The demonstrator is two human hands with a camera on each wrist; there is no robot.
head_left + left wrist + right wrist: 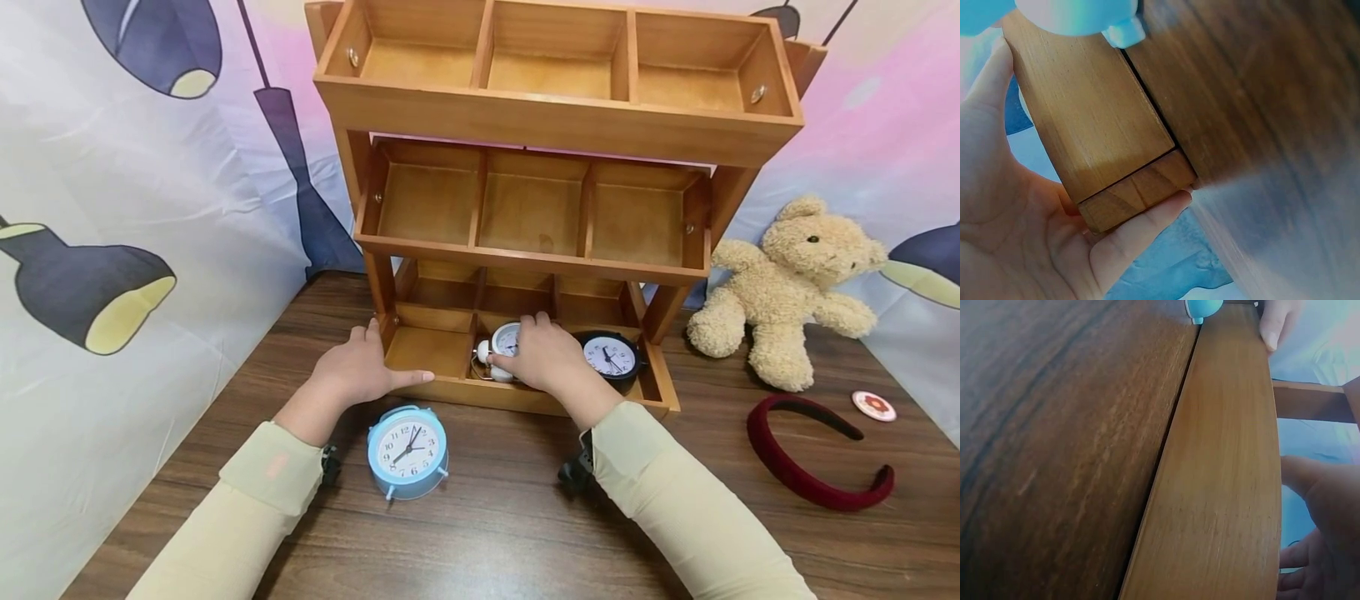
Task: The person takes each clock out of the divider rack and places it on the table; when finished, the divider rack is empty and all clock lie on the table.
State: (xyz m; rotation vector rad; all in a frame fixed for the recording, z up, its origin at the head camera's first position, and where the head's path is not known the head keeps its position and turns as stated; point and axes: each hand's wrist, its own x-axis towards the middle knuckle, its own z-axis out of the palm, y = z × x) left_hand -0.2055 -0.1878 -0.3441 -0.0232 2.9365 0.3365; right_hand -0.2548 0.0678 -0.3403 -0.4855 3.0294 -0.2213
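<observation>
My left hand (351,369) grips the lower left corner of a three-tier wooden shelf (480,398); the thumb lies over the front board and the fingers run along the side, as the left wrist view also shows. In the bottom middle compartment my right hand (553,357) holds a white twin-bell alarm clock (505,337), covering its right part. The front board hides that clock in the right wrist view. To the right of this hand, a black round alarm clock (610,357) leans in the bottom right compartment. A light blue alarm clock (407,450) lies face up on the table before the shelf.
A teddy bear (795,292) sits right of the shelf on the dark wooden table (480,533). Nearer lie a dark red headband (795,475) and a small round badge with a red flower (873,406). A patterned cloth (150,167) hangs behind.
</observation>
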